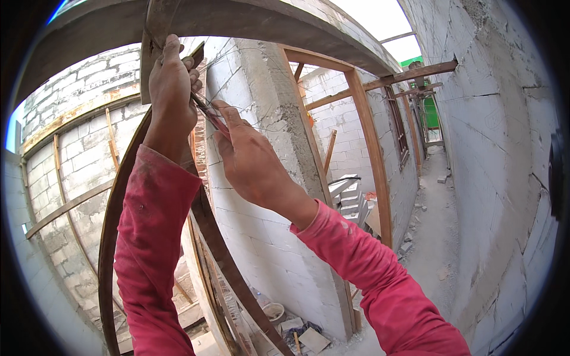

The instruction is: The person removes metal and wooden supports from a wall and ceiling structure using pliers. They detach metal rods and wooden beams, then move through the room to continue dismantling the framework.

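Observation:
Up at the concrete beam (255, 24), my left hand (172, 89) is raised with its fingers curled round the edge of a short wooden board (146, 71). The thumb points upward. Just below and right of it, my right hand (252, 157) grips a slim tool with a red handle (218, 123). Its dark metal shaft slants up toward the left hand's fingers, and its head is hidden there. Thin loose wires (222, 56) stick out around both hands. Two long dark boards (222, 255) run downward below the left hand.
A plastered column (270, 95) stands right of my hands, beside a wooden door frame (368, 142). Grey blocks (351, 199) are stacked inside. A narrow passage (436, 237) with rubble runs along the right block wall (499, 178). A bucket (274, 312) sits low by the column.

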{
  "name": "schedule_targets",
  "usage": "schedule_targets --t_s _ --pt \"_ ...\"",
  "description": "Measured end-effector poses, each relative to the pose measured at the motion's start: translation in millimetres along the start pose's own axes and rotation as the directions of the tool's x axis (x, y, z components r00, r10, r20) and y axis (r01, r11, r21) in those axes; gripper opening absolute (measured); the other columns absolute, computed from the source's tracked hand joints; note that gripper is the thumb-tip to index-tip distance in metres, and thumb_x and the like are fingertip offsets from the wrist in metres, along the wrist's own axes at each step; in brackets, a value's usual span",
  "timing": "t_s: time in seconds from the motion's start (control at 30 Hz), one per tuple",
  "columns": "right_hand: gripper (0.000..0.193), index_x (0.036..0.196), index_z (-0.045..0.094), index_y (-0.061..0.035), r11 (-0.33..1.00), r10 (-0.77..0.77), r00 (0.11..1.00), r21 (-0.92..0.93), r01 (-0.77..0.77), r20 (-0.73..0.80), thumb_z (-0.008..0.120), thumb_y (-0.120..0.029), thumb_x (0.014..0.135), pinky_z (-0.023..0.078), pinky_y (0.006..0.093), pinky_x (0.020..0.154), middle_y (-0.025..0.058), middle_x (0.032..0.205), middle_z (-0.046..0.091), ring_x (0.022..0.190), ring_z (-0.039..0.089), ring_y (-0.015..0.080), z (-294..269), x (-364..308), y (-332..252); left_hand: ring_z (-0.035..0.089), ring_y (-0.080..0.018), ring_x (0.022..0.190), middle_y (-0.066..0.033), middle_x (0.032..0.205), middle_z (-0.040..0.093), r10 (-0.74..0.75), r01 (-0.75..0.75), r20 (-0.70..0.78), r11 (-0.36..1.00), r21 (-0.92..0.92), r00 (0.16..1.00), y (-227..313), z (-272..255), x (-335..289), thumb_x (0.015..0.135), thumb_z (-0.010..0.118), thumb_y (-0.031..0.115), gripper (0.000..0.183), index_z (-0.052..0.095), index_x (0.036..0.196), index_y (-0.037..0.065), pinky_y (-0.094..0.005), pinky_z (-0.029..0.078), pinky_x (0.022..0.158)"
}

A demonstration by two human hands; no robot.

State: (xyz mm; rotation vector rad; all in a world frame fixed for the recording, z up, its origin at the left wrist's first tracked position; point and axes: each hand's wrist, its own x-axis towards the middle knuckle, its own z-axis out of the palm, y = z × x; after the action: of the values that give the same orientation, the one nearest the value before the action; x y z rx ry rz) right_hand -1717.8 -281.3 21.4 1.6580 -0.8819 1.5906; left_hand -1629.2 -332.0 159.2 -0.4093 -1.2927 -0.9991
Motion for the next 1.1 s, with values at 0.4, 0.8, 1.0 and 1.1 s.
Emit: schedule_targets --t_s 0.4,0.8,1.0,1.1 --pt "0.056 0.158 0.025 -0.0095 0.998 0.022 0.999 0.059 -0.025 0.043 0.044 -0.019 0.107 0.057 0.0357 0.07 0.0219 0.109 0.066 0.068 0.068 0.0225 -22.5 -18.6 -25.3 0.059 -0.0066 0.069 0.0001 0.08 0.061 0.234 -0.279 0.296 0.953 0.12 0.926 33.8 -22.2 10.7 0.108 0.048 0.026 0.03 0.062 0.118 0.001 -0.0212 0.053 0.065" --pt "0.044 0.145 0.032 -0.005 0.825 0.264 0.964 0.52 -0.221 -0.008 0.048 -0.017 0.106 0.058 0.0299 0.062 0.0189 0.108 0.06 0.066 0.064 0.0139 -6.8 -26.0 -64.4 0.065 -0.0119 0.084 -0.0037 0.093 0.064 0.148 -0.168 0.316 0.985 0.037 0.937 49.1 -23.4 -7.9 0.107 0.051 0.027 0.035 0.057 0.125 -0.002 -0.028 0.057 0.084" --pt "0.043 0.14 0.032 0.0038 0.667 0.307 0.938 0.667 -0.332 0.161 0.048 -0.018 0.106 0.062 0.0284 0.071 0.0147 0.11 0.063 0.085 0.07 0.0161 -21.0 -21.4 -53.4 0.07 -0.0184 0.091 -0.0116 0.102 0.066 0.059 -0.029 0.467 0.997 -0.072 0.882 47.5 -40.1 -4.5 0.108 0.046 0.024 0.032 0.055 0.126 -0.002 -0.0326 0.06 0.084" --pt "0.047 0.145 0.03 0.0033 0.527 0.291 0.917 0.754 -0.392 0.274 0.046 -0.018 0.107 0.064 0.0309 0.077 0.0124 0.103 0.065 0.091 0.071 0.0189 -21.7 -20.1 -60.3 0.071 -0.0197 0.095 -0.0135 0.105 0.068 0.041 -0.019 0.487 0.999 -0.049 0.873 47.1 -46.7 0.6 0.108 0.046 0.024 0.033 0.055 0.128 -0.001 -0.0327 0.059 0.085"
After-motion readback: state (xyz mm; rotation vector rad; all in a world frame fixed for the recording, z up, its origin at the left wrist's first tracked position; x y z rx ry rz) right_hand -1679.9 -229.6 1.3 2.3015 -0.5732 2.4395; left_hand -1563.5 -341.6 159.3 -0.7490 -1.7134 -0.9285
